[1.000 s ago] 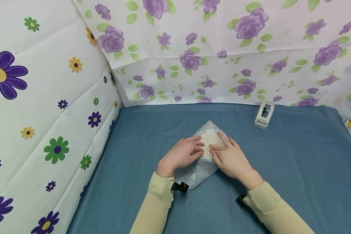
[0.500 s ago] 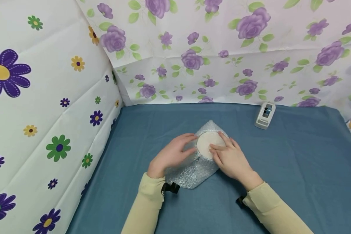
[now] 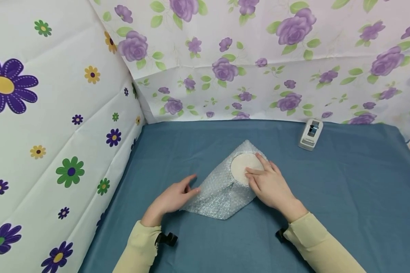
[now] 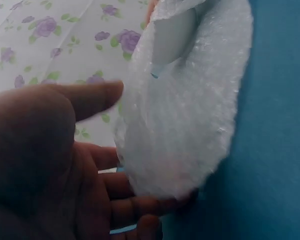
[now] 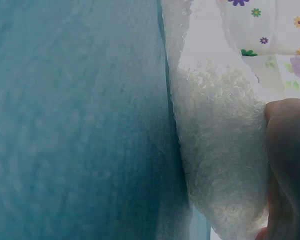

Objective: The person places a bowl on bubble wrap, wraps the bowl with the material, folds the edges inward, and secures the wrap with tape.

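A white round object [image 3: 242, 168], its flat circular face up, sits partly wrapped in clear bubble wrap [image 3: 213, 195] on the blue cloth. My right hand [image 3: 272, 187] presses on it from the right, with fingertips spread over the white face and the wrap's right side. My left hand [image 3: 172, 198] is at the wrap's left corner, thumb apart from the other fingers. In the left wrist view, the fingers of that hand [image 4: 122, 210] reach behind the lower end of the wrap [image 4: 175, 130]. The white object's smooth curved side [image 4: 175, 40] shows inside the open fold there.
A white tape dispenser [image 3: 310, 134] stands at the back right of the blue cloth [image 3: 355, 197]. Flowered sheets [image 3: 222, 49] hang behind and on the left. A small black camera mount [image 3: 167, 239] is strapped at the left wrist.
My left hand has left the white object's edge and moved left and down to the wrap's left corner, uncovering the wrap's left part. My right hand has stayed in place.
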Demonstrator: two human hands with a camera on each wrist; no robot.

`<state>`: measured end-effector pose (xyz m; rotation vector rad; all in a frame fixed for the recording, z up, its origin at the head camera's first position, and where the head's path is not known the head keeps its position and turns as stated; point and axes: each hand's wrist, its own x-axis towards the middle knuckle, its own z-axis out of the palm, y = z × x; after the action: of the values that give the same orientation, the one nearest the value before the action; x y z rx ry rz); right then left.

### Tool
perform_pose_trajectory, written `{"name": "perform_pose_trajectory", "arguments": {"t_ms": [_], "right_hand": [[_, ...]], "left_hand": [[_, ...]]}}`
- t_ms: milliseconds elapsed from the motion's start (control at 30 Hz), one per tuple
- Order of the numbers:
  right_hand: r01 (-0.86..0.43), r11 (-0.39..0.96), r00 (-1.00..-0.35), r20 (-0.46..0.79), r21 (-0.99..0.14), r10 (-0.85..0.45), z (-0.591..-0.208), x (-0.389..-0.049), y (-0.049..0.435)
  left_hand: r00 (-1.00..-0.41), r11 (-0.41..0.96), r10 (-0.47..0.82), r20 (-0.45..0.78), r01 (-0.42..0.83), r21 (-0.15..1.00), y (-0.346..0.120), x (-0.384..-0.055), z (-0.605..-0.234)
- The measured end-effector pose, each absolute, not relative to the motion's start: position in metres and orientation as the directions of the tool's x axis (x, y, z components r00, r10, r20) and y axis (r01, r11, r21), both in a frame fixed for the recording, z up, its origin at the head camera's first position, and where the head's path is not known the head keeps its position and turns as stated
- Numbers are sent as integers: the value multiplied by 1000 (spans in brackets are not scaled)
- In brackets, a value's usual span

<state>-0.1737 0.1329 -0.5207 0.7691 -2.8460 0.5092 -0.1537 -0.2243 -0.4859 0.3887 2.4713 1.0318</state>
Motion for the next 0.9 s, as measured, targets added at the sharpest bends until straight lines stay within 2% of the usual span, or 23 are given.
{"name": "perform_pose_trajectory", "arguments": {"t_ms": [200, 367, 600, 767, 900], "right_hand": [[-513, 808, -856, 239, -291, -458, -520, -174, 132], [-514, 805, -855, 255, -294, -452, -521, -174, 132], [-504, 807, -861, 247, -307, -444, -520, -173, 134], [-496, 807, -867, 241, -321, -437, -520, -173, 133], [-496, 804, -867, 240, -329, -437, -520, -173, 133]], "left_hand": [[-847, 681, 464, -261, 153, 716, -236, -139, -493], [-856, 666, 472, -210, 191, 721, -242, -132, -500], [-878, 577, 419, -231, 61, 815, -247, -130, -505], [-875, 438, 414, -249, -49, 898, -253, -131, -509], [-885, 365, 405, -227, -71, 928, -257, -130, -512]]}}
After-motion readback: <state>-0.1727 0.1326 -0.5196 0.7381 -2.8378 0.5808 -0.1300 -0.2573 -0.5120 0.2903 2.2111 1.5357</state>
